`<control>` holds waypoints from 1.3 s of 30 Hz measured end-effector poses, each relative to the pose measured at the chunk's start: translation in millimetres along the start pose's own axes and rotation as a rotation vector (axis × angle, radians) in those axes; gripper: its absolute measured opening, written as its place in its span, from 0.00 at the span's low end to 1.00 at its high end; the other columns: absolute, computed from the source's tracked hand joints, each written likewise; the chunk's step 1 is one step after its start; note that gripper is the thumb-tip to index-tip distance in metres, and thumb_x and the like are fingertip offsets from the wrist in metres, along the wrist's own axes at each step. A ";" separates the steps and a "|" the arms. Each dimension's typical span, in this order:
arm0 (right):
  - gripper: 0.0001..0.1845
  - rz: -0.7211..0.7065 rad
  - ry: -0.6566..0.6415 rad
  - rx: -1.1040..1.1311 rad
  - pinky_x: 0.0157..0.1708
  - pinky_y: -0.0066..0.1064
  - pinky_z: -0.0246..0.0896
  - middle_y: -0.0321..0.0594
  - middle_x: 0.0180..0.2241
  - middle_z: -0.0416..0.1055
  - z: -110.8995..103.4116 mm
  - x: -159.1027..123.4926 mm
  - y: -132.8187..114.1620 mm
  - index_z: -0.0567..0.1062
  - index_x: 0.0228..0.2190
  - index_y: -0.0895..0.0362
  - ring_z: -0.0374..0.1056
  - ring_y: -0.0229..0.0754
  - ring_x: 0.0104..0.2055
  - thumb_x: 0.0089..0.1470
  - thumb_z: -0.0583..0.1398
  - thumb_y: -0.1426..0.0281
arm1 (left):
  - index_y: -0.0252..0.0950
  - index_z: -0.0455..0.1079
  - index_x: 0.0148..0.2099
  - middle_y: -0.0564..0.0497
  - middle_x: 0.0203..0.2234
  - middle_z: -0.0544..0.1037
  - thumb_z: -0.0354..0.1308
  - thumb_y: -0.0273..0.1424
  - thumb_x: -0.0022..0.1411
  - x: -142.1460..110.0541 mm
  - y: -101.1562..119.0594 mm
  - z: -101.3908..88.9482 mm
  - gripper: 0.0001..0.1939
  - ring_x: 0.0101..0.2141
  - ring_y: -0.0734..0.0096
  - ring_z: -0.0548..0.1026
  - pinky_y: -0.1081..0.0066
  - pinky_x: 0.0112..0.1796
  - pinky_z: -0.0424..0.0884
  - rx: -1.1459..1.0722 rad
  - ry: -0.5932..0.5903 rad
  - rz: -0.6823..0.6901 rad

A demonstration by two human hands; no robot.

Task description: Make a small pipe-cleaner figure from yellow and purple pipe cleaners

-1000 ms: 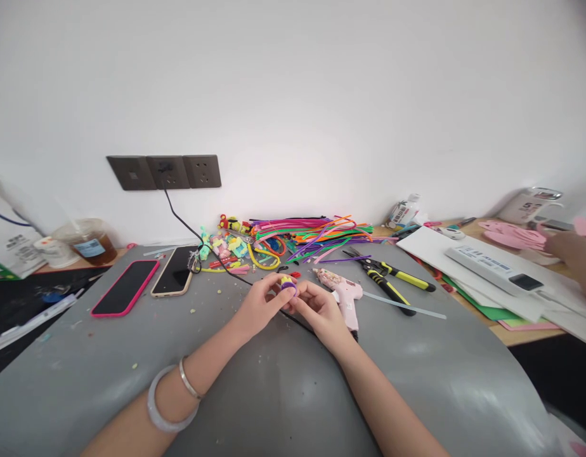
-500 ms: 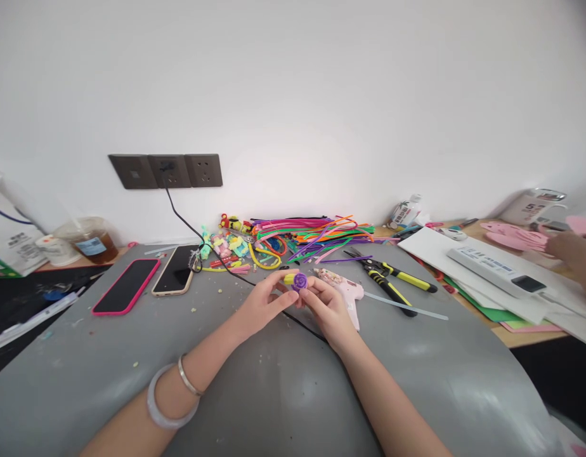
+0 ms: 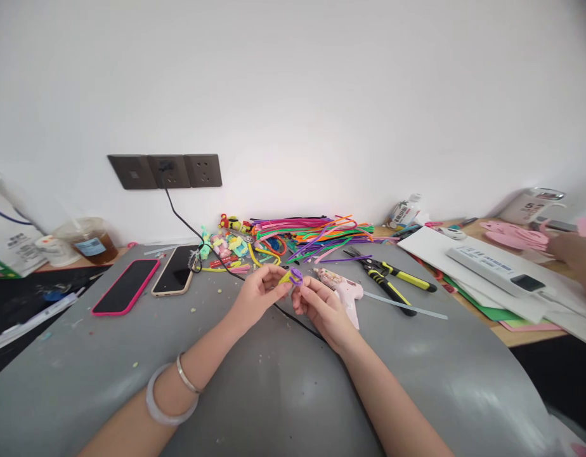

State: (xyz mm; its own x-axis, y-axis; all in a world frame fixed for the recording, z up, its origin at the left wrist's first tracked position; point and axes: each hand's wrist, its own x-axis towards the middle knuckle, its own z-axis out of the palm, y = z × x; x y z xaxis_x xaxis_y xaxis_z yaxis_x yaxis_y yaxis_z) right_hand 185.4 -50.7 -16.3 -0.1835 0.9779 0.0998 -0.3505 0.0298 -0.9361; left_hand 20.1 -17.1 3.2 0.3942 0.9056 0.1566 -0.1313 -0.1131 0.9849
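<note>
Pinched in the fingers of my left hand [image 3: 260, 297] is the yellow part of a small purple and yellow pipe-cleaner coil [image 3: 295, 275]. Its purple spiral end tilts up and to the right. My right hand [image 3: 324, 312] has thumb and forefinger closed at the purple edge, the other fingers curled below. Just behind my right hand lies a pink hot glue gun [image 3: 349, 297] with a clear glue stick [image 3: 407, 306] sticking out of it. Further back is a pile of coloured pipe cleaners [image 3: 312, 236].
Yellow-handled pliers [image 3: 390, 282] lie right of the glue gun. Two phones [image 3: 127, 289] rest at the left, near a drink cup [image 3: 91, 241]. A black cord [image 3: 236, 274] crosses the grey mat [image 3: 264, 393]. Papers [image 3: 474, 273] and another person's hand [image 3: 571, 251] are at the right.
The coil has turned in my fingers, its purple spiral tipping upward from facing me. My left hand has shifted slightly left, and the other person's hand has moved a little at the right.
</note>
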 end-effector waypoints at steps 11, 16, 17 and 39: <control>0.21 -0.332 0.221 -0.259 0.25 0.29 0.60 0.34 0.30 0.67 3.2 3.0 1.3 0.67 0.42 0.52 0.61 0.36 0.25 0.52 0.65 0.56 | 0.35 0.73 0.39 0.52 0.27 0.76 0.63 0.45 0.56 3.6 -0.8 -4.4 0.18 0.27 0.71 0.73 0.70 0.31 0.71 0.059 0.090 -0.023; 0.13 -0.396 0.378 -0.686 0.24 0.29 0.54 0.34 0.24 0.63 -10.8 -21.6 -18.5 0.70 0.33 0.53 0.58 0.38 0.24 0.58 0.60 0.57 | 0.36 0.71 0.41 0.53 0.28 0.75 0.63 0.44 0.56 3.6 -4.3 -6.2 0.17 0.29 0.71 0.72 0.71 0.32 0.71 0.080 0.092 -0.001; 0.14 -0.343 0.404 -0.797 0.22 0.29 0.52 0.32 0.21 0.60 -17.9 -28.9 -22.6 0.69 0.29 0.53 0.55 0.37 0.22 0.58 0.60 0.57 | 0.36 0.71 0.41 0.53 0.28 0.74 0.63 0.44 0.56 3.5 -4.5 -6.1 0.17 0.28 0.71 0.72 0.72 0.32 0.71 0.075 0.093 -0.012; 0.17 -0.200 0.114 -0.668 0.25 0.31 0.63 0.40 0.32 0.72 -9.2 -26.8 -18.9 0.73 0.45 0.53 0.66 0.40 0.27 0.54 0.64 0.63 | 0.35 0.71 0.36 0.53 0.27 0.75 0.62 0.42 0.60 -4.3 0.9 4.0 0.15 0.30 0.72 0.74 0.72 0.34 0.70 0.037 -0.162 -0.091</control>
State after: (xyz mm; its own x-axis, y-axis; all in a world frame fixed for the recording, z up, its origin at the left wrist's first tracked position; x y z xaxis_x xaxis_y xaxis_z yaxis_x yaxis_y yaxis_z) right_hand 205.3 -75.5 -4.5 -0.0644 0.9550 0.2895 0.2777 0.2958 -0.9140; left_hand 21.9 -22.8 3.8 0.5444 0.8356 0.0739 -0.0562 -0.0515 0.9971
